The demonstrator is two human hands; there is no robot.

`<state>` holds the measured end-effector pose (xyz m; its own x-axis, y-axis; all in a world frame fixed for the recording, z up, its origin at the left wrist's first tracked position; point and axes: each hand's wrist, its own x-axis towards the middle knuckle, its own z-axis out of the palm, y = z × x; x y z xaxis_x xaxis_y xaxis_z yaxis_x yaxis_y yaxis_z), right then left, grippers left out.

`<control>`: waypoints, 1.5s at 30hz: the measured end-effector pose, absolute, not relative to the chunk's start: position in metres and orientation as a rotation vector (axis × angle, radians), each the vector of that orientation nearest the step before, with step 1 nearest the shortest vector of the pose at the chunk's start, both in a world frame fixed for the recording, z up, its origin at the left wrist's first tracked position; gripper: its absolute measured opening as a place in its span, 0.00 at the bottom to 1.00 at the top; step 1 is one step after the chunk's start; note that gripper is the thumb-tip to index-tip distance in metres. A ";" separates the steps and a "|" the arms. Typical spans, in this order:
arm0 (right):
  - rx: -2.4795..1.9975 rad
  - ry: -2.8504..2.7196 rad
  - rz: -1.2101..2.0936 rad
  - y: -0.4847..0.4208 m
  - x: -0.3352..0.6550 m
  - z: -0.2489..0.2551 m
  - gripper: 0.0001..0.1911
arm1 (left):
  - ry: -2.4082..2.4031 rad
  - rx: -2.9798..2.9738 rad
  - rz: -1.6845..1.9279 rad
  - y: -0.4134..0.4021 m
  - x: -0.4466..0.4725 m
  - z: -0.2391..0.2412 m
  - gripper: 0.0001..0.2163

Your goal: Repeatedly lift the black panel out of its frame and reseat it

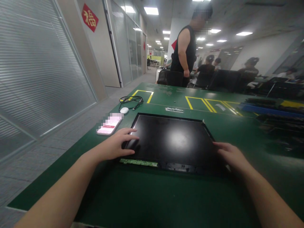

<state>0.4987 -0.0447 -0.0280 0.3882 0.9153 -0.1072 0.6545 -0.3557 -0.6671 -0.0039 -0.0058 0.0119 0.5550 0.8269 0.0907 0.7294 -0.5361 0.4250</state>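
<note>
A black flat display panel (161, 136) lies face up on the green table, with a bright glare spot on its screen. Along its near edge runs a strip of green circuit board (138, 163), left of a dark bezel section. My left hand (121, 144) is open over the panel's left edge, fingers spread and reaching onto the screen side. At the right edge, my right hand (229, 155) grips the panel's side, with its thumb and a finger showing at the rim. Its other fingers are hidden.
Left of the panel are a phone (110, 123) with a lit screen, a white mouse (124, 110) and a coiled black cable (131, 102). Dark parts with a blue strip (261, 109) are stacked at right. Beyond the green table (163, 196), a person (185, 50) stands by chairs.
</note>
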 end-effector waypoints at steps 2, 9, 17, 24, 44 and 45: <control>-2.104 -1.366 0.618 -0.044 0.500 -0.029 0.26 | 1.254 2.407 0.363 -0.008 -0.004 0.014 0.25; -2.136 -1.398 0.519 -0.044 0.502 -0.032 0.24 | 1.253 2.313 0.363 -0.010 -0.006 0.018 0.27; -2.171 -1.373 0.571 -0.045 0.497 -0.029 0.26 | 1.209 2.373 0.341 -0.009 -0.002 0.018 0.26; -2.147 -1.371 0.594 -0.046 0.498 -0.030 0.27 | 1.104 2.408 0.354 -0.012 0.001 0.019 0.22; -2.079 -1.345 0.561 -0.042 0.506 -0.043 0.26 | 1.057 2.475 0.278 -0.012 0.004 0.020 0.18; -2.075 -1.345 0.567 -0.042 0.506 -0.044 0.26 | 1.090 2.471 0.275 -0.011 0.004 0.019 0.18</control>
